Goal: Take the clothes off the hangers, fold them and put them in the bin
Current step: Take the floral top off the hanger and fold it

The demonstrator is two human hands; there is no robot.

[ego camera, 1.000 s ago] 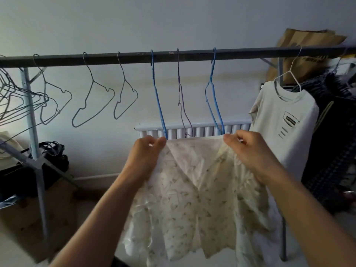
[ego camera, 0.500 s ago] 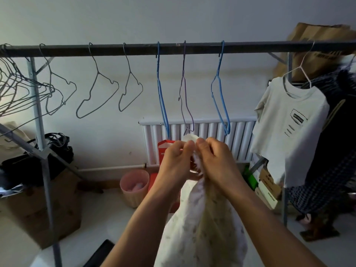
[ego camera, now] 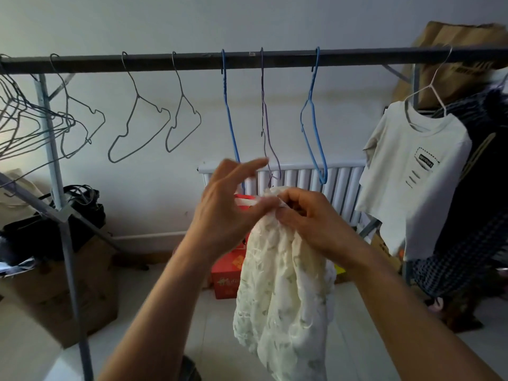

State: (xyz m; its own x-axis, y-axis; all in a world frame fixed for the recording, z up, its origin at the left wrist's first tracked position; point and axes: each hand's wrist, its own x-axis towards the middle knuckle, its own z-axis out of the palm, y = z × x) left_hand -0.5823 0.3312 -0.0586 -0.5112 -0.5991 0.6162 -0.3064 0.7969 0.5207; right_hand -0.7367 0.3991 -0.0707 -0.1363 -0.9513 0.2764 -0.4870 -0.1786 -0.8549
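A white garment with a faint leaf print hangs doubled lengthwise in front of me. My right hand pinches its bunched top edge. My left hand is beside it with the fingers spread and lifted, and only the thumb touches the cloth. Behind my hands, empty hangers hang from the dark rack bar: a blue hanger, a purple hanger and a second blue hanger. At the right, a white T-shirt is on a white hanger, with a dark checked garment behind it.
Several empty grey wire hangers hang on the left of the bar. A white radiator stands against the wall, with a red box on the floor below it. Cardboard boxes and a black bag sit by the rack's left leg.
My hands brought the garment's two top corners together, so it now hangs folded in half. My left fingers have since opened off the cloth while my right hand keeps its hold.
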